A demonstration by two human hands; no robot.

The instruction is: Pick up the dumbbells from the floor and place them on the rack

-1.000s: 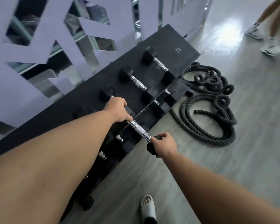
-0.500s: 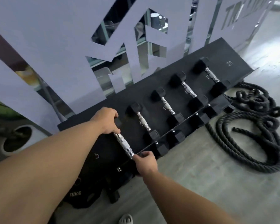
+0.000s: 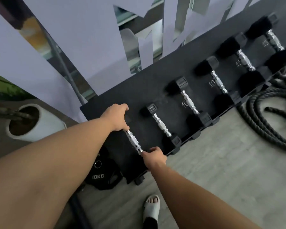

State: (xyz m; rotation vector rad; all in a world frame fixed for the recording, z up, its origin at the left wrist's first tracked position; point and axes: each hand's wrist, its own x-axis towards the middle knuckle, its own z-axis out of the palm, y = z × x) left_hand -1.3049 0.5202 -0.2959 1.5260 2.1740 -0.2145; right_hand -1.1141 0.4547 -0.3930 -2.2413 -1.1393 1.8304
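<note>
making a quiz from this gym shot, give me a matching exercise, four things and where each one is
Things:
1. held dumbbell
2. rope
3. weight plate
4. plant pot

Places:
A. coiled on the floor, right of the rack
B. far left, beside the rack's end
C. between the left hand and right hand, at the rack's left end
D. low at the rack's foot, marked 10KG

Pairs: 1-C, 2-A, 3-D, 4-B
</note>
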